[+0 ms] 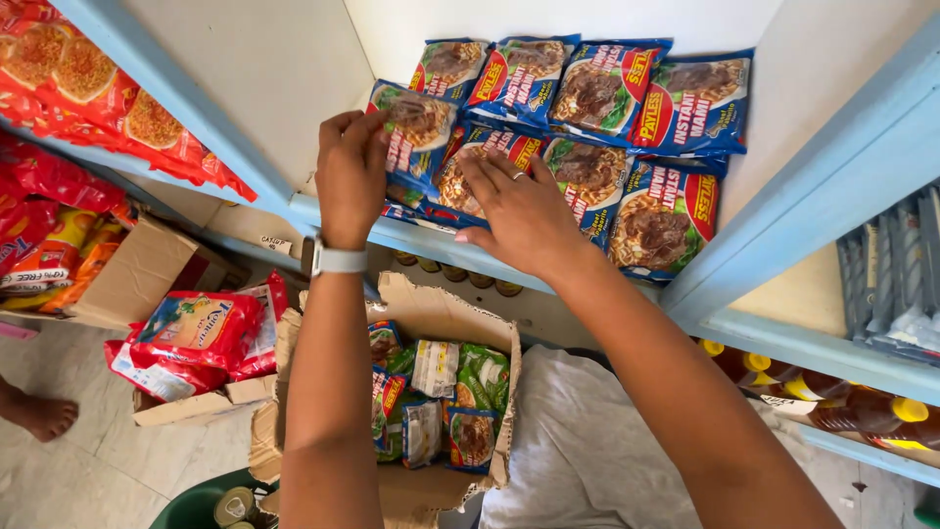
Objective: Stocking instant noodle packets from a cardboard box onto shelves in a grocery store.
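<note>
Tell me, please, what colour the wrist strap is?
White, on the left wrist strap; the head view shows it.

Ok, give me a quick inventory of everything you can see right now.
blue noodle packets: about eight, blue, on the shelf
shelf: one, light blue frame
cardboard box: one, brown, below the hands, holding more packets
red packets: several, red, in a second box on the floor
bottles: several, amber with yellow caps, lower right shelf
left hand: pinching a blue packet, watch on the wrist
right hand: flat on a blue packet, ring on a finger
</note>
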